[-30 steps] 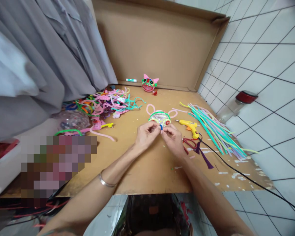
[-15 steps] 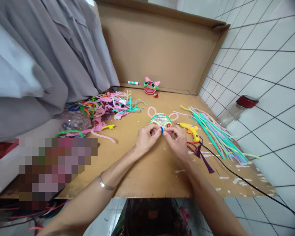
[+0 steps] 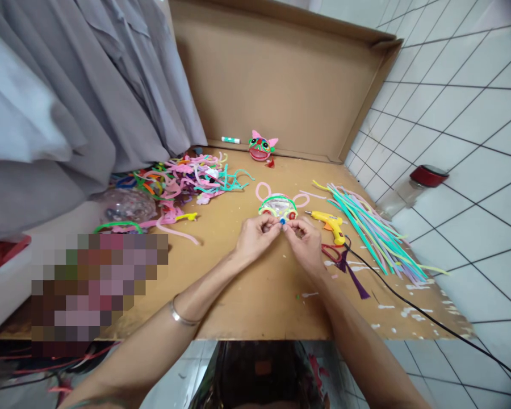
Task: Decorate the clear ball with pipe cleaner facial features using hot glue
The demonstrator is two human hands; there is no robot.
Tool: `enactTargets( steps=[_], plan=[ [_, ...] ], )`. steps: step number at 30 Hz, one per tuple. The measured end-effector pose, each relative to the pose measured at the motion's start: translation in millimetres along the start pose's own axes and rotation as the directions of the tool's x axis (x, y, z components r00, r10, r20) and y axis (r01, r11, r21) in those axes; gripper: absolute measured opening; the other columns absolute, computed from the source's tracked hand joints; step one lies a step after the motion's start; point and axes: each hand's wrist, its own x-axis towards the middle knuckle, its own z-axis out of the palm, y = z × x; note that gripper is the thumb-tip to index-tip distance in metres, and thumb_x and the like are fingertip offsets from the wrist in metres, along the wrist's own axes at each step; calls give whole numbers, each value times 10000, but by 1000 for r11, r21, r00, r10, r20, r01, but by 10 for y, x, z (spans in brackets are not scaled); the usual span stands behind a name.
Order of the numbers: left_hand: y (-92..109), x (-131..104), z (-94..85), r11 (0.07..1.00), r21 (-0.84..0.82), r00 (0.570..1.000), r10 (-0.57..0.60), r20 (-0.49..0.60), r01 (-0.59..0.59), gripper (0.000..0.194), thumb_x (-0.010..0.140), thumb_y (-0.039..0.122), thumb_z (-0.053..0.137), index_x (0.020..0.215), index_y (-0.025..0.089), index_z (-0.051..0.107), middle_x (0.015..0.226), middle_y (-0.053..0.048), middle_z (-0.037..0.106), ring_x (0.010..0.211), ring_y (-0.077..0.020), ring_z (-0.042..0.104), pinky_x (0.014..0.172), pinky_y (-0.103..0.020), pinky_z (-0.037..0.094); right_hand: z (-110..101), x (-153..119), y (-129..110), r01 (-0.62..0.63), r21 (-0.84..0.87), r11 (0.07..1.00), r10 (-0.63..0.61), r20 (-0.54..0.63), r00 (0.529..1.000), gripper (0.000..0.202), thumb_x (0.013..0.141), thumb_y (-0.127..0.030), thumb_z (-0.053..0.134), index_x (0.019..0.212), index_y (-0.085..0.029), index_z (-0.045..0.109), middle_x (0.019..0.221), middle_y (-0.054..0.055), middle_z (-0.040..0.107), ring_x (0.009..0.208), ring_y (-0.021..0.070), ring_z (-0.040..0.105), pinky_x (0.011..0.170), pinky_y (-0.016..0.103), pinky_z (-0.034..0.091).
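My left hand (image 3: 255,237) and my right hand (image 3: 305,241) meet over the table, fingertips pinched together on a small blue pipe cleaner piece (image 3: 283,221). Just beyond the fingers lies a face-shaped craft piece (image 3: 277,204) with a green arc, yellow rings, red spots and two pink loops like ears. The fingers hide its lower part. A yellow glue gun (image 3: 331,222) rests to the right of my right hand, its black cord running off the table. Red scissor-like handles (image 3: 331,253) and a purple tassel (image 3: 357,284) lie by my right wrist.
A bundle of pastel pipe cleaners (image 3: 375,236) lies at the right, near a red-lidded jar (image 3: 428,177). At the back stand a colourful animal head (image 3: 260,149) and a glue stick (image 3: 230,140) before a cardboard panel (image 3: 276,79). Tangled pipe cleaners (image 3: 183,182) are heaped at the left.
The blue piece between my fingertips looks more compact, where it showed as an upright loop before. My hands stay in nearly the same place, and more of the craft piece's red spots shows.
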Motion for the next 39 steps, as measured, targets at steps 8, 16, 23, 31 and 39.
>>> enactTargets(
  steps=[8,16,23,31,39],
  plan=[
    [-121,-8,7,969,221,988,129,-86,-107,199,809,301,557,700,150,626,574,18,558,509,-79,460,527,-196,371,91,32,42,-25,-66,997,22,-55,998,150,734,-306,567,644,-195,613,660,-5,570,604,127,510,635,269,436],
    [-220,30,8,886,414,963,260,-71,-209,209,839,256,533,669,159,604,581,7,578,500,-80,452,531,-205,358,137,36,142,-75,-157,985,61,-94,994,154,739,-319,562,666,-197,621,668,-4,565,590,128,511,626,281,433],
    [-202,19,-19,895,396,965,252,-67,-206,191,849,269,538,709,167,620,616,0,596,536,-93,492,559,-218,379,171,47,179,-69,-161,984,54,-94,994,154,733,-318,562,663,-198,627,658,-8,557,583,127,500,620,276,424],
    [-240,172,-134,998,20,920,-43,-389,55,378,759,372,665,1070,198,539,1095,-80,592,1004,-187,562,877,-326,462,164,47,153,-116,-118,986,103,-107,989,165,729,-334,578,683,-190,646,647,-18,556,561,114,488,609,263,416],
    [-563,322,-122,928,-315,972,-229,-62,198,1103,619,525,805,1493,232,199,1574,-165,218,1453,-399,176,1154,-530,249,170,50,134,-145,-79,986,135,-116,984,181,719,-344,578,672,-185,652,632,-20,546,557,112,481,603,264,421]
  ],
)
